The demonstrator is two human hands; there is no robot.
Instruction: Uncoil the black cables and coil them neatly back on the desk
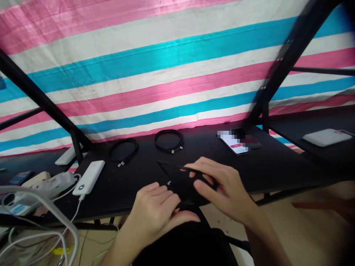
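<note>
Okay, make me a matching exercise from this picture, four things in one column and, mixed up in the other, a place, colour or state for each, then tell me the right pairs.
Things:
1. Right hand
2. Coiled cables
3. Phone
4. Striped sheet

Places, colours or states:
A. Pink, blue and white, behind the black table
B. Lying flat with the screen lit
C. Fingers holding an uncoiled black cable
D. Side by side in two black rings

Right pairs: 1-C, 2-D, 3-B, 4-A
</note>
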